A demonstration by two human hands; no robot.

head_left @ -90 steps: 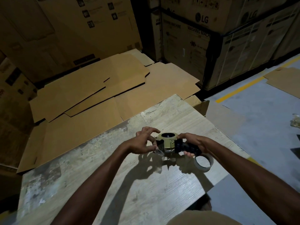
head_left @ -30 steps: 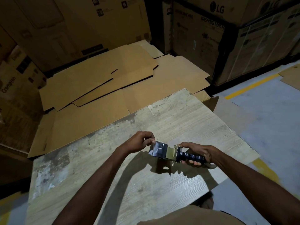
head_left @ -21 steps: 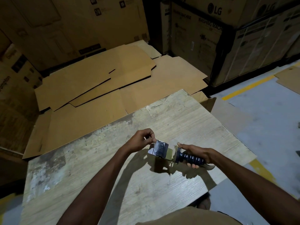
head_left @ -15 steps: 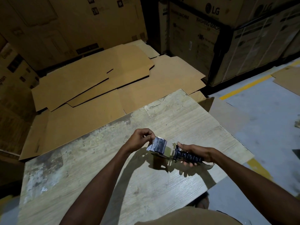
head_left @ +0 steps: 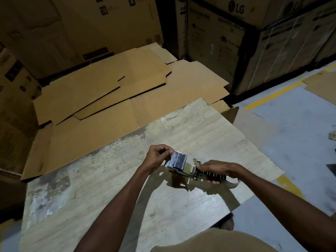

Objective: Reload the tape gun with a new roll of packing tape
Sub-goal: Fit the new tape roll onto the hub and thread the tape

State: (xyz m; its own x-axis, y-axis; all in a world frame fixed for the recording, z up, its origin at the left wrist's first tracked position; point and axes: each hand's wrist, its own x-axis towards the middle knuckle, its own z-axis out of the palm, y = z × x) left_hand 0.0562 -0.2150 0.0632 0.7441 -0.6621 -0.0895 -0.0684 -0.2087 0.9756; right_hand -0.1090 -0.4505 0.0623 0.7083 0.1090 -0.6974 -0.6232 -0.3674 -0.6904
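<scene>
I hold the tape gun (head_left: 190, 169) just above the pale wooden table (head_left: 109, 179), near its right side. My right hand (head_left: 214, 168) is closed around the gun's black ribbed handle (head_left: 212, 176). A roll of packing tape (head_left: 179, 161) sits on the gun's front, its shiny face turned up. My left hand (head_left: 158, 156) pinches the loose tape end at the roll's left edge. Part of another tape ring (head_left: 233, 184) shows on the table under my right wrist, mostly hidden.
Flattened cardboard sheets (head_left: 112, 91) lie beyond the table's far edge. Stacked washing-machine cartons (head_left: 236, 33) stand at the back right, more boxes (head_left: 54, 24) at the back left. Grey floor with a yellow line (head_left: 272, 97) runs along the right.
The gun has rolled so the tape's shiny face points up instead of the hub. My left hand moved from the gun's front to the tape end and has pulled it slightly left.
</scene>
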